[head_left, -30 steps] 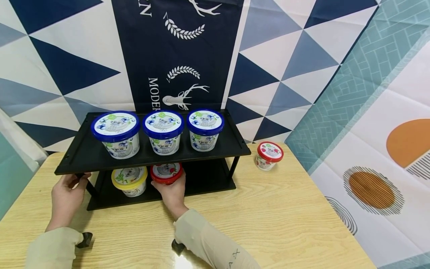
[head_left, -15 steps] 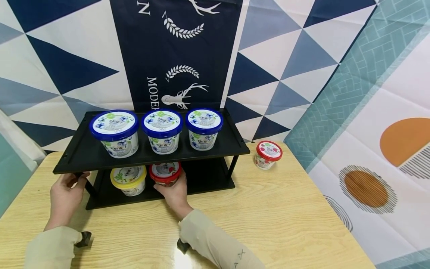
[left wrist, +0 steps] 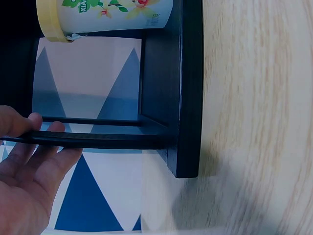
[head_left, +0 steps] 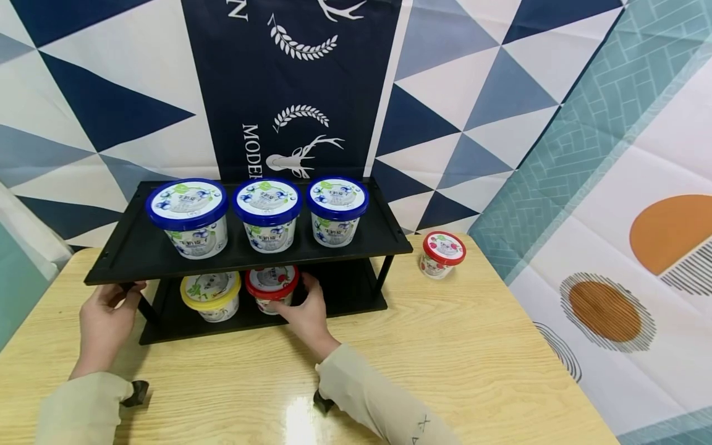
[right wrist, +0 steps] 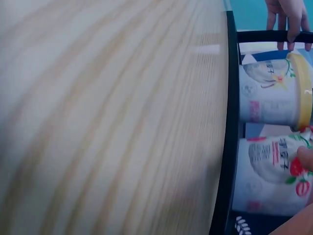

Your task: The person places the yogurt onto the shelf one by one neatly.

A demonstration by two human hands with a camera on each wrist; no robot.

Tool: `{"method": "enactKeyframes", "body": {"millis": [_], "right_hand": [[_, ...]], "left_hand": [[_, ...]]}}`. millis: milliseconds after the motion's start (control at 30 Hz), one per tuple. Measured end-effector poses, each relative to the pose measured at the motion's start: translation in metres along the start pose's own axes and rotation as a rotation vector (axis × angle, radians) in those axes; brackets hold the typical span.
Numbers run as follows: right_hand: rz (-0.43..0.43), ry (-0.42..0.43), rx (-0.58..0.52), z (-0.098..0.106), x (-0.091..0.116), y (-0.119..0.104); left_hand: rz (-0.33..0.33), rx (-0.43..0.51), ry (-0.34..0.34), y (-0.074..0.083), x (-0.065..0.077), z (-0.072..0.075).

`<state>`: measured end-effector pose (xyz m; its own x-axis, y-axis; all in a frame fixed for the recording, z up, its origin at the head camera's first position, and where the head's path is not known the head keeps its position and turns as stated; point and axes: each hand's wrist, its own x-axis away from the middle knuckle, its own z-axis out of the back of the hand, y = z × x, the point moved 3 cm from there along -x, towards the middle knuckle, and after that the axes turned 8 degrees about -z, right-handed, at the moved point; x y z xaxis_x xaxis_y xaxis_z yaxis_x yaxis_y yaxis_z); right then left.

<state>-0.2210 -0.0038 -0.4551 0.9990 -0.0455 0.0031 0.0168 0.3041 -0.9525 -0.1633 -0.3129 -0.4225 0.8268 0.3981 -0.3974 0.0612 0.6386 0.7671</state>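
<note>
In the head view my left hand [head_left: 105, 318] grips the front left post [head_left: 147, 308] of a black two-tier shelf [head_left: 384, 225]. Its thumb and fingers wrap that post in the left wrist view. On the lower tier, a red-lidded tub [head_left: 271, 279] with strawberry pictures stands upright, right of a yellow-lidded tub [head_left: 210, 290]. My right hand [head_left: 308, 321] is at the red-lidded tub, thumb against its front. The other fingers are spread to its right, apart from the lid. Only the thumb and part of this hand show in the right wrist view.
Three blue-lidded tubs, left [head_left: 189, 213], middle [head_left: 268, 210] and right [head_left: 337, 207], stand on the upper tier, above the right hand. Another red-lidded tub [head_left: 442, 253] sits on the wooden table [head_left: 473, 358] right of the shelf. Patterned cloth [head_left: 445, 111] hangs behind.
The right hand has loosened from the red-lidded tub; its fingers have moved off to the right, and more of the tub shows. The left hand stays on the post.
</note>
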Motion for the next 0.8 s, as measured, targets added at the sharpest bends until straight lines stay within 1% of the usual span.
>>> {"method": "enactKeyframes", "body": {"millis": [133, 300, 400, 533, 633, 800], "right_hand": [[-0.025, -0.014, 0.004, 0.014, -0.002, 0.003], [-0.026, -0.009, -0.022, 0.035, -0.003, 0.008], [-0.023, 0.010, -0.037, 0.049, -0.004, 0.010], [-0.015, 0.038, -0.049, 0.066, -0.007, 0.011], [-0.009, 0.064, -0.038, 0.077, -0.008, 0.012], [-0.024, 0.106, -0.041, 0.094, -0.009, 0.015]], "left_hand": [[-0.006, 0.011, 0.009, 0.000, 0.000, -0.001], [0.002, -0.001, 0.004, -0.001, -0.001, 0.000], [0.004, -0.014, -0.008, 0.000, -0.001, 0.001], [0.005, 0.008, -0.004, 0.000, -0.001, 0.001], [0.006, 0.030, 0.002, 0.000, -0.001, 0.001], [0.000, 0.033, 0.001, 0.000, -0.001, 0.001]]}}
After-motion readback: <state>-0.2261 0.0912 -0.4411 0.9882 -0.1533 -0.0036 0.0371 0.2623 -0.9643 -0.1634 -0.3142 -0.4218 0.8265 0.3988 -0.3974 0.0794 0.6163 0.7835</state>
